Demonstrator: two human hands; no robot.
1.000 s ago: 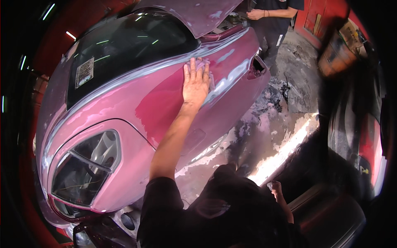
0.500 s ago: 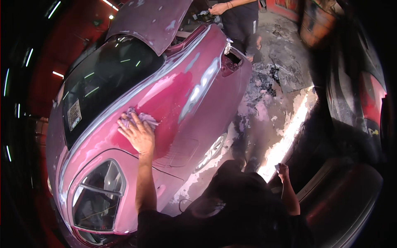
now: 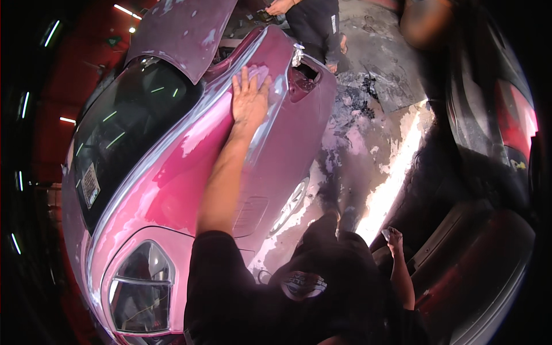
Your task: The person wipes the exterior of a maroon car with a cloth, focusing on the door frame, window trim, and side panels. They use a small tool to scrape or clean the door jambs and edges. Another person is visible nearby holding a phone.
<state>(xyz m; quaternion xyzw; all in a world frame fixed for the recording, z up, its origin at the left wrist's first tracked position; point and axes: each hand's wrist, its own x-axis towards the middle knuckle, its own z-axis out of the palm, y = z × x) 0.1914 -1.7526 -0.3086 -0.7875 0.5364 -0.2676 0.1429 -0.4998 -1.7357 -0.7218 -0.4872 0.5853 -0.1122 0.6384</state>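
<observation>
My left hand (image 3: 250, 106) reaches far forward, its palm down over a bunched pale purple cloth (image 3: 262, 75). It presses the cloth against the rear side panel of a pink car (image 3: 287, 138), with the fingers spread. Much of the cloth is hidden under the hand. Wet-looking, darker pink paint (image 3: 190, 172) stretches over the panel between the hand and the rear side window (image 3: 141, 287). Away from the car at the right, my right hand (image 3: 395, 241) is closed around a small pale piece (image 3: 386, 234) whose kind I cannot make out.
The raised trunk lid (image 3: 178, 34) stands beyond the dark rear glass (image 3: 132, 126). Another person (image 3: 313, 26) stands by the car's far end. A dark car (image 3: 489, 121) and a dark bumper-like panel (image 3: 477, 264) are at the right. The floor (image 3: 374, 98) is stained.
My left hand has slid the cloth forward and right along the panel, toward the tail-light opening. My right hand stays closed in nearly the same place. The whole view has shifted slightly.
</observation>
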